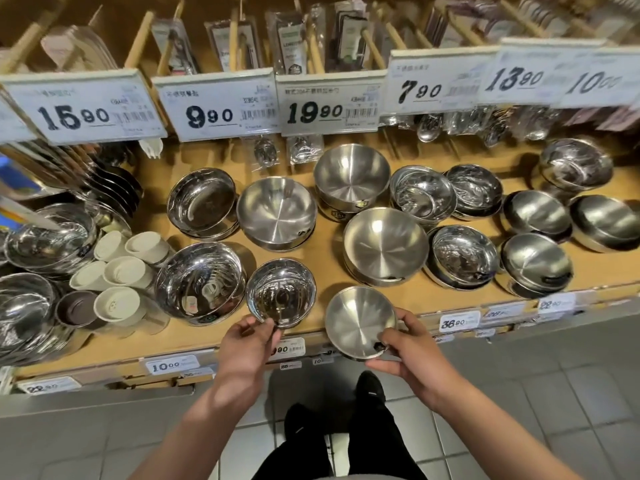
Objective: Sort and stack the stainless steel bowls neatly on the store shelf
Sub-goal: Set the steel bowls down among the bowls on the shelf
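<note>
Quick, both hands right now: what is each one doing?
Left hand: pinching the near rim of the small mirror-finish bowl.
Right hand: gripping the brushed steel bowl at its near rim.

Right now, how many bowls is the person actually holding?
2. The left hand holds the shiny bowl at the shelf's front edge; the right hand holds the matte bowl just beside it.

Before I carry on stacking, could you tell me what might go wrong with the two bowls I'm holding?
1. The matte bowl in the right hand juts past the shelf edge and is gripped only at its near rim; it could slip to the floor.
2. The left hand pinches only the rim of the shiny bowl, which sits close beside a larger bowl; moving it may knock that one.
</note>
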A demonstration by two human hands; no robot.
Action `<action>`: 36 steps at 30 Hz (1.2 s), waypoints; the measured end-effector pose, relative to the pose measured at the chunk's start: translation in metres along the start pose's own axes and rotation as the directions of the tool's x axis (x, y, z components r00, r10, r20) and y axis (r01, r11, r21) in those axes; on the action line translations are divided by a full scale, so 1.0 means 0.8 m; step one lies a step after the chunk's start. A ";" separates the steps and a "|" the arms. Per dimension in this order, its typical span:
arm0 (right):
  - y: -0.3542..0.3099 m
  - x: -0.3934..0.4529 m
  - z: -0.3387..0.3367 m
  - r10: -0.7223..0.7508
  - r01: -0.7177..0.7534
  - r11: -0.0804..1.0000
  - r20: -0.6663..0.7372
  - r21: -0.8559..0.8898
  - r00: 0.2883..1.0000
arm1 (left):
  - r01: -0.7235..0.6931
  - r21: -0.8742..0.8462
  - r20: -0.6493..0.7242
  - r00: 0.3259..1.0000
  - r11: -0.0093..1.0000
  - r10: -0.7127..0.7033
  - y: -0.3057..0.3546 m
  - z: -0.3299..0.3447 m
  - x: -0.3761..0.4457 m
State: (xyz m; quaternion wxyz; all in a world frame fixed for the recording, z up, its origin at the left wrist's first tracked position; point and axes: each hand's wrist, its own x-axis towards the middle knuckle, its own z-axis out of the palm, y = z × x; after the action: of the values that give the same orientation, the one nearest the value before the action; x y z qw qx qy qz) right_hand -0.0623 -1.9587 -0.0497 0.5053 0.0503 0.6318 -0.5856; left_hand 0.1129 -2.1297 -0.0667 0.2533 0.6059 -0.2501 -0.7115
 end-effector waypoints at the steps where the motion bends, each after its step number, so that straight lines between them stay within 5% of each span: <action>1: 0.000 -0.002 -0.004 0.001 -0.001 1.000 -0.006 0.001 1.000 | 0.000 0.002 0.011 1.000 1.000 0.000 0.001 0.002 0.000; 14: 0.004 -0.012 -0.015 -0.006 0.009 0.998 -0.053 0.054 0.999 | 0.039 -0.014 0.108 0.993 0.999 -0.037 0.009 0.021 -0.008; 28: -0.002 -0.027 -0.030 -0.016 0.025 0.994 -0.084 0.105 0.996 | 0.140 0.301 0.193 0.960 0.944 -0.203 -0.030 0.023 -0.052; 36: -0.032 -0.061 -0.130 -0.060 0.118 0.965 -0.238 0.236 0.969 | -0.057 0.403 0.405 0.906 0.914 -0.122 -0.016 0.114 -0.094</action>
State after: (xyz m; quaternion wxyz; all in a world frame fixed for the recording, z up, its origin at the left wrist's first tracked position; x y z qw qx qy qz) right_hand -0.1161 -1.8587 -0.0186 0.3919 0.1519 0.6091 -0.6726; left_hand 0.0326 -2.0655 -0.0072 0.0500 0.4813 -0.4302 -0.7621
